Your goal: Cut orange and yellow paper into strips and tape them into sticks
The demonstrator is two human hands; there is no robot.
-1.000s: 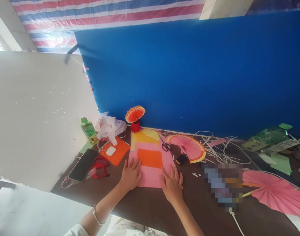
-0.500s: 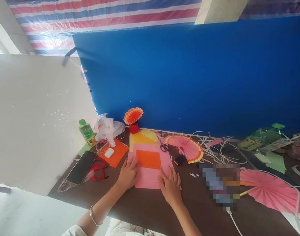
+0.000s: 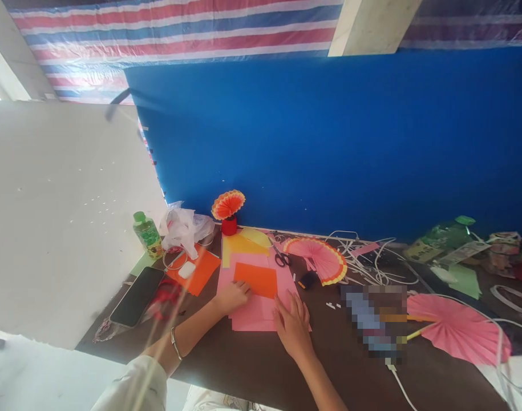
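A pink paper sheet (image 3: 286,282) lies on the dark table (image 3: 252,365) in front of me, with a smaller orange sheet (image 3: 256,278) on top of it and yellow paper (image 3: 241,244) behind it. My left hand (image 3: 231,297) rests on the pink sheet's left edge, fingertips at the orange sheet's near left corner. My right hand (image 3: 292,326) lies flat, fingers spread, on the pink sheet's near right corner. Neither hand holds anything lifted.
Scissors (image 3: 280,258), a pink pleated fan (image 3: 323,260) and white cords (image 3: 372,265) lie behind right. A larger pink fan (image 3: 460,331) is at the right. At the left: phone (image 3: 136,295), green bottle (image 3: 146,234), orange sheet with earbud case (image 3: 186,270), plastic bag (image 3: 181,227). Blue board (image 3: 329,142) behind.
My left hand slid right along the pink sheet toward the orange sheet's corner, and my forearm swung in. The pink sheet's near edge looks shifted. The camera tilted slightly.
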